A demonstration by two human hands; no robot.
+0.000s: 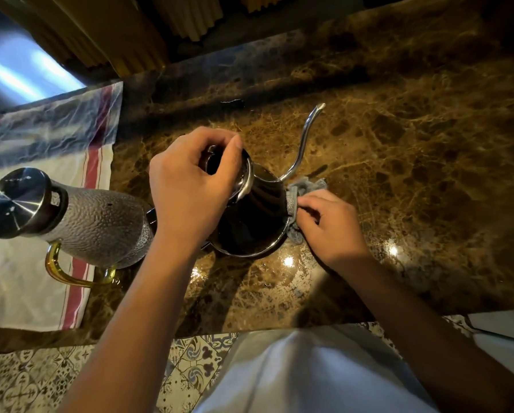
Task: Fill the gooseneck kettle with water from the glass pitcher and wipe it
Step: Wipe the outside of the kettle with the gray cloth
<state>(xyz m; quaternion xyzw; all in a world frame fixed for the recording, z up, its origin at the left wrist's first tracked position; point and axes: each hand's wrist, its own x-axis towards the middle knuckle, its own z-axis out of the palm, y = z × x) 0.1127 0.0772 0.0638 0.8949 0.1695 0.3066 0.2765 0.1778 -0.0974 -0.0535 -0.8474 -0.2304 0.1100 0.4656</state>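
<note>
Left hand (190,180) grips lid/top of gooseneck kettle (251,222), mid-counter, glass pitcher (91,222) just to its left. Right hand (328,225) pinches grey cloth (297,201) vs kettle's side. I'd watch: hard wipe w/ loose top grip could tip it, slosh water.
</note>
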